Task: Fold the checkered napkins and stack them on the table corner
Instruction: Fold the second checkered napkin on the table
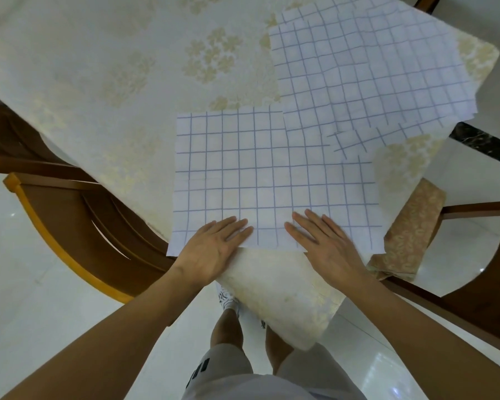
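Note:
A white napkin with a blue grid (260,174) lies flat and unfolded at the table's near corner. My left hand (214,249) presses flat on its near edge, fingers straight. My right hand (321,241) lies flat on the same edge a little to the right. Behind and to the right, a loose pile of unfolded checkered napkins (370,73) overlaps the flat one's far right corner and reaches the table's right edge.
The table wears a cream tablecloth with gold flowers (104,67), which hangs over the near corner. A wooden chair (78,215) stands at the left; another chair with a patterned cushion (410,235) stands at the right. Glossy white floor lies below.

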A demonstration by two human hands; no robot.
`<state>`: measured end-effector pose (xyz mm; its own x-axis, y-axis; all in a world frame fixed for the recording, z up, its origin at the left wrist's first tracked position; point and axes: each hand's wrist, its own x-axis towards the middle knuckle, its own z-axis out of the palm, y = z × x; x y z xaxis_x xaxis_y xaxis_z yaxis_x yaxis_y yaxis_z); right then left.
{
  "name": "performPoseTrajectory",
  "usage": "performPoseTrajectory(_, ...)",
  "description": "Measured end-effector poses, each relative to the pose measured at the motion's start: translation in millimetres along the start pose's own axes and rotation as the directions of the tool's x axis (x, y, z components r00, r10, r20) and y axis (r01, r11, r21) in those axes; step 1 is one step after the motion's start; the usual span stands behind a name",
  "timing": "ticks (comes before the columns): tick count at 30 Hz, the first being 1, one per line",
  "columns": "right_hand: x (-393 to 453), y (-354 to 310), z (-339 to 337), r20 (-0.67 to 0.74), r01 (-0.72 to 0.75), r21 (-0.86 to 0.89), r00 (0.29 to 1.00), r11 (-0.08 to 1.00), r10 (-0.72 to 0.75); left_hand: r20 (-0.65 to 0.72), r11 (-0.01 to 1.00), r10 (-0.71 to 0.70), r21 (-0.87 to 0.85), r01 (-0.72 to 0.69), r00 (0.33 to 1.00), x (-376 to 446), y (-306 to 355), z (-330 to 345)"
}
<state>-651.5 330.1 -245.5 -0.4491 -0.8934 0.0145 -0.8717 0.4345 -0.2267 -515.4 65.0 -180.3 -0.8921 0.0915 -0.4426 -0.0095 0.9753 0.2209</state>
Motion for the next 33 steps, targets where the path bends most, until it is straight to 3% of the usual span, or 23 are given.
performPoseTrajectory(8,-19,-6,-13,-0.009,-0.001,0.084,1.0,0.996,0.002,-0.084,0.995,0.023,-0.098,-0.032,0.996,-19,-1,-7)
performPoseTrajectory(12,-31,-15,-26,0.019,-0.032,0.115,0.999,0.993,0.03,-0.135,0.997,0.028,-0.069,-0.038,0.991,-38,8,-18)
performPoseTrajectory(18,-51,-35,-62,-0.059,-0.005,0.145,0.998,0.989,0.013,-0.282,0.999,-0.001,-0.045,-0.012,0.959,-75,22,-45)
performPoseTrajectory(22,-52,-35,-84,-0.039,-0.033,0.165,0.998,0.986,0.04,-0.269,0.999,-0.034,-0.018,0.03,0.962,-90,20,-46)
performPoseTrajectory(28,-12,1,-90,-0.012,-0.008,0.131,1.0,0.991,0.009,-0.326,0.994,-0.027,0.09,0.06,0.945,-59,-9,-62)
performPoseTrajectory(33,38,36,-95,0.015,-0.028,0.007,0.999,1.0,0.028,-0.371,0.986,-0.035,0.137,0.092,0.928,-12,-36,-77)
